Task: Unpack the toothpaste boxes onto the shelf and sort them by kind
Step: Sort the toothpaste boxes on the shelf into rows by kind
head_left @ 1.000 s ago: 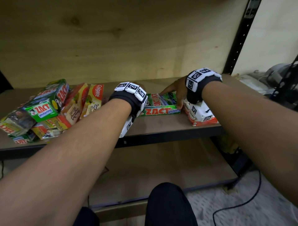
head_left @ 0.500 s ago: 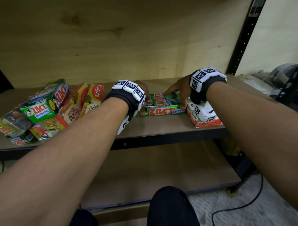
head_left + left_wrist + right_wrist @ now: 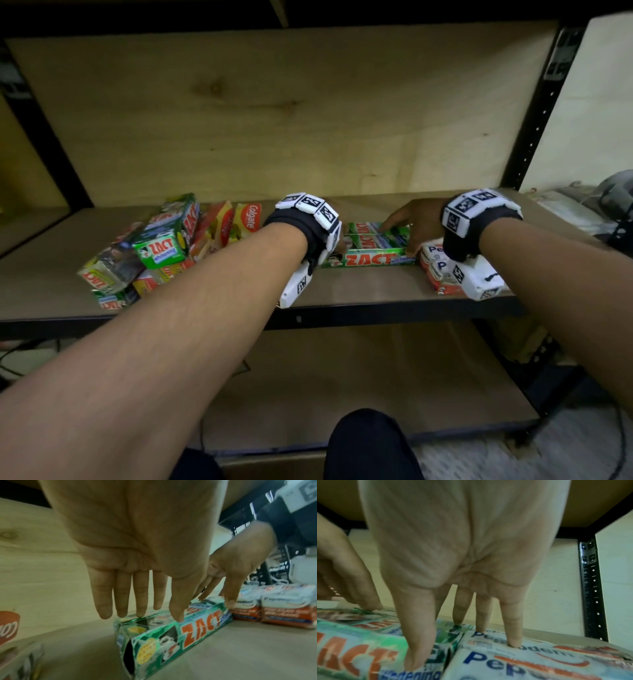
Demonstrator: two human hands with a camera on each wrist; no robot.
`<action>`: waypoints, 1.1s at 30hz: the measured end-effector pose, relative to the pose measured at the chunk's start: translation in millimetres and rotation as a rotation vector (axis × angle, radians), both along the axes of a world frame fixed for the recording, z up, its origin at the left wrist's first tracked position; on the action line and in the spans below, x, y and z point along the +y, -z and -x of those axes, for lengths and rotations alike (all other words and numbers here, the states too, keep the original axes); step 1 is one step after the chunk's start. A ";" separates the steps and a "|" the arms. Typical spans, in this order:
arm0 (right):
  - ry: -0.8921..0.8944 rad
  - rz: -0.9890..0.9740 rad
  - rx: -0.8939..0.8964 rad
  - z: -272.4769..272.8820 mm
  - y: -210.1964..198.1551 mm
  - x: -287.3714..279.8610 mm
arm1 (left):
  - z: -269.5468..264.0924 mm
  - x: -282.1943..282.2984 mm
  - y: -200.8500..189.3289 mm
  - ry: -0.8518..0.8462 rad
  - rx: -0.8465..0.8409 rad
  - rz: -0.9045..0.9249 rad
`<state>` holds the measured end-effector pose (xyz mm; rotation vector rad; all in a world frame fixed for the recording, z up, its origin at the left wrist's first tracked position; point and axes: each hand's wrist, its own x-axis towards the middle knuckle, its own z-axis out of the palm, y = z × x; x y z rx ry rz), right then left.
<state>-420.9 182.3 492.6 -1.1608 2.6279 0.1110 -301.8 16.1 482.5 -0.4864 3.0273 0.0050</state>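
Your left hand rests straight fingers on the left end of the green ZACT toothpaste boxes lying flat on the wooden shelf. Your right hand, fingers spread and straight, presses their right end and the white-and-red Pepsodent boxes touching beside them. A loose pile of mixed toothpaste boxes lies further left.

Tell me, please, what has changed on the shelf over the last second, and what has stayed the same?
Very little. The left hand and right hand stay with straight fingers on the green ZACT boxes, squaring them beside the white Pepsodent boxes; only the camera shifted. The mixed pile on the left has not moved.
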 end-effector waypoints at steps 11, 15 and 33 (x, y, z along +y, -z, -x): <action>-0.033 0.202 0.046 -83.8 -30.4 -24.7 | -98.5 -19.4 -59.0 0.154 0.137 -0.009; -0.081 0.266 0.034 -121.7 -43.5 -54.8 | -139.2 -48.9 -71.9 0.097 0.175 0.029; -0.228 0.331 0.086 -266.0 -66.8 -185.5 | -291.2 -170.4 -66.9 -0.240 0.230 -0.023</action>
